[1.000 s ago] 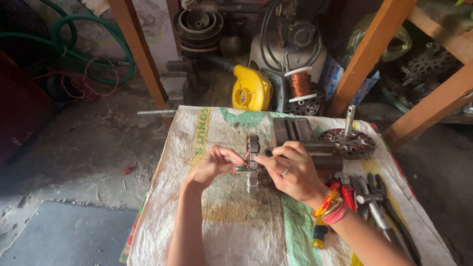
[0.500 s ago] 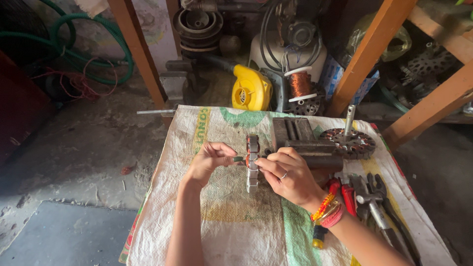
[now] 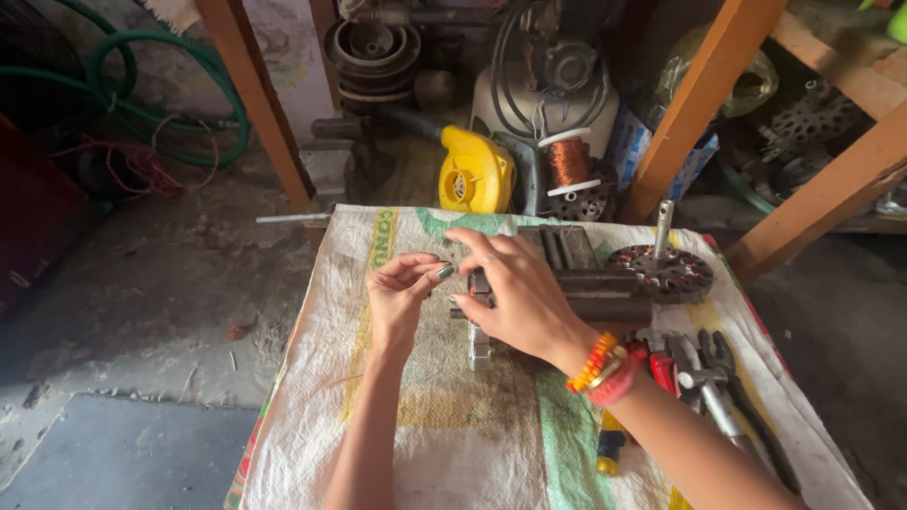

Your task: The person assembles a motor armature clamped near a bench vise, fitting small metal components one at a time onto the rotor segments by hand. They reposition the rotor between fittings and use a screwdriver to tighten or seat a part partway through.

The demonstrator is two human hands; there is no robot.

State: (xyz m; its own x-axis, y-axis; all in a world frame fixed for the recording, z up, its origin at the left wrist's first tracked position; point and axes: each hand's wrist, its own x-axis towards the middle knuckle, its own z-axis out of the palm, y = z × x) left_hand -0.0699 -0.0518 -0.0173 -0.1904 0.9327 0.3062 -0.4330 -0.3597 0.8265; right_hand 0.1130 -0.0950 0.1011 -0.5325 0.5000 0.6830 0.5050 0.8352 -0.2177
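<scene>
My left hand (image 3: 399, 295) pinches a small grey metal part (image 3: 445, 271) between thumb and fingertips, just above the woven sack (image 3: 425, 444) that covers the table. My right hand (image 3: 518, 295) lies right beside it, fingers curled over an upright metal bracket (image 3: 479, 346) whose lower end shows below the palm. Its index finger reaches toward the small part. The bracket stands at the left end of a dark metal vise-like block (image 3: 590, 279). Beaded orange and red bangles sit on my right wrist.
A round slotted rotor core with a shaft (image 3: 667, 268) lies at the right. Pliers and red-handled tools (image 3: 710, 380) lie near my right forearm. Beyond the table stand a yellow blower (image 3: 477, 175), a copper wire spool (image 3: 570, 162), wooden posts (image 3: 255, 113) and a green hose (image 3: 203, 90).
Both hands have risen slightly and closed in over the bracket. My left fingers have pulled the small part off to the left, and my right hand now covers the bracket's top.
</scene>
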